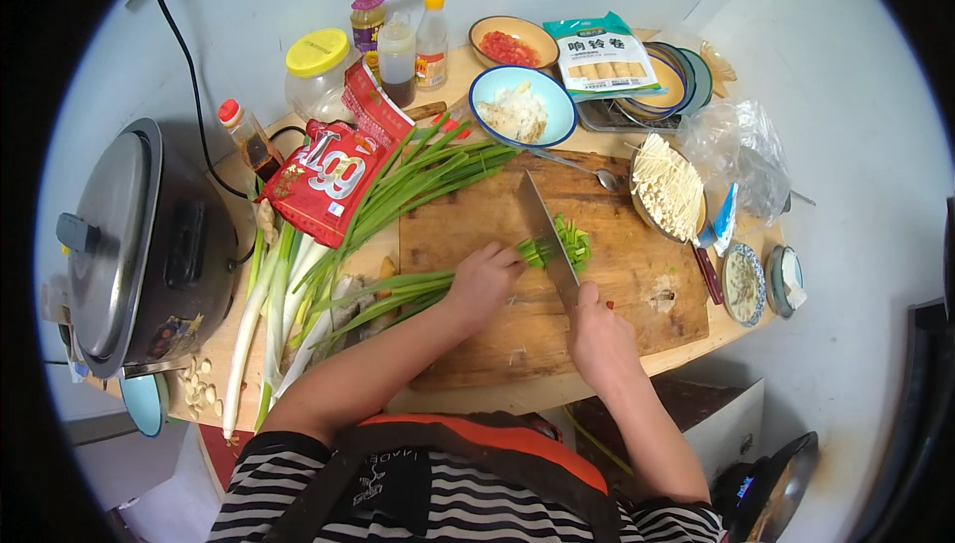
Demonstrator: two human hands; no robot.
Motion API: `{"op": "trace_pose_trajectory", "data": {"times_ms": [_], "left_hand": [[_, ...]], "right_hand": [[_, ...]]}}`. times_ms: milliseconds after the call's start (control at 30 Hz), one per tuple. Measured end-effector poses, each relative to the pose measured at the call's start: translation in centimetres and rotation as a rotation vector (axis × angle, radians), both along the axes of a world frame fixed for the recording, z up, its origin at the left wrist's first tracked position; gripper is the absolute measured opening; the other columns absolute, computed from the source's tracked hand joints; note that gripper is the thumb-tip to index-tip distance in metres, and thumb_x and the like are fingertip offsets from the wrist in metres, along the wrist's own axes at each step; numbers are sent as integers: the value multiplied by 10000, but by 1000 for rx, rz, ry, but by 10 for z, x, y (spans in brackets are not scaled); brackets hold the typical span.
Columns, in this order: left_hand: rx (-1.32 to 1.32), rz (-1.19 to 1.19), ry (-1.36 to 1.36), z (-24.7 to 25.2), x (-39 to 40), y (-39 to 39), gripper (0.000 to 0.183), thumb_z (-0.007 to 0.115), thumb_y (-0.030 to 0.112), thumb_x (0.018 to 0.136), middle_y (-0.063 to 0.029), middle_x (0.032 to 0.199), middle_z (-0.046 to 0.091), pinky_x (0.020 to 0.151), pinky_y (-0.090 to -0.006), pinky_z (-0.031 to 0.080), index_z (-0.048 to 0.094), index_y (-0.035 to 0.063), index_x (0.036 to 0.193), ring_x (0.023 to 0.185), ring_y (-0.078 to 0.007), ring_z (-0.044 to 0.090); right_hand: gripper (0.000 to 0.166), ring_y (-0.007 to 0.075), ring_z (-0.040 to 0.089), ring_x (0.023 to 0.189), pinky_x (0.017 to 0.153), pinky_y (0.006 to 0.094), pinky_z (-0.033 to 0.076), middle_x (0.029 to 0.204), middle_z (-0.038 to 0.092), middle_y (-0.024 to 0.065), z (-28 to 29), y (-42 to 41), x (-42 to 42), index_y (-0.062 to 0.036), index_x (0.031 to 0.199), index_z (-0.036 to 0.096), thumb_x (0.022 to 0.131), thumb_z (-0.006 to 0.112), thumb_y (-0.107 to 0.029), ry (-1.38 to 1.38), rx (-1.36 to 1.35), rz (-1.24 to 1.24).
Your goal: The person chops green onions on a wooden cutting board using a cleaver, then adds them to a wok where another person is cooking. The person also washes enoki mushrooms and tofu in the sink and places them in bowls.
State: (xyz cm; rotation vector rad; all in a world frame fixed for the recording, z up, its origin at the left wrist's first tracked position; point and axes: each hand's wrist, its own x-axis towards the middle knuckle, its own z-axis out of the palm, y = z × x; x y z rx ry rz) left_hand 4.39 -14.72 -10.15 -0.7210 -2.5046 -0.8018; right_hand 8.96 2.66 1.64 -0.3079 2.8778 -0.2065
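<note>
On the wooden cutting board (462, 349), my left hand (489, 282) grips a bundle of long green stalks (418, 286), probably scallion or garlic greens. Their ends stick out past my fingertips to the blade. My right hand (606, 334) is closed around the handle of a broad cleaver (550, 226), and hides most of that handle. The blade stands on edge across the stalk ends, just right of my left fingers. Short cut green pieces (576, 245) lie in a small heap against the blade's right side.
Leeks (254, 319) and a red bag (321, 185) lie left, beside a large electric cooker (186, 245). Behind the board stand bottles (431, 39), a bowl of white food (522, 107) and a spoon (589, 170). Enoki mushrooms (668, 185) and a red-handled knife (709, 274) are at right.
</note>
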Motion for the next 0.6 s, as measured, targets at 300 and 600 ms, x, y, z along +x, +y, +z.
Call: {"op": "trace_pose_trajectory", "data": {"times_ms": [300, 600], "left_hand": [[38, 0, -52, 1, 2, 2, 187, 605, 41, 665, -49, 881, 587, 699, -324, 497, 662, 39, 844, 830, -233, 561], [-107, -3, -161, 9, -2, 4, 228, 590, 57, 682, -55, 921, 581, 715, -317, 497, 665, 38, 896, 868, -236, 550]], "right_hand": [[157, 433, 619, 658, 584, 511, 500, 708, 615, 264, -28, 8, -11, 10, 961, 389, 831, 468, -31, 85, -50, 15], [140, 447, 610, 673, 601, 502, 503, 687, 610, 260, -19, -4, 2, 8, 962, 388, 856, 454, -56, 48, 50, 50]]}}
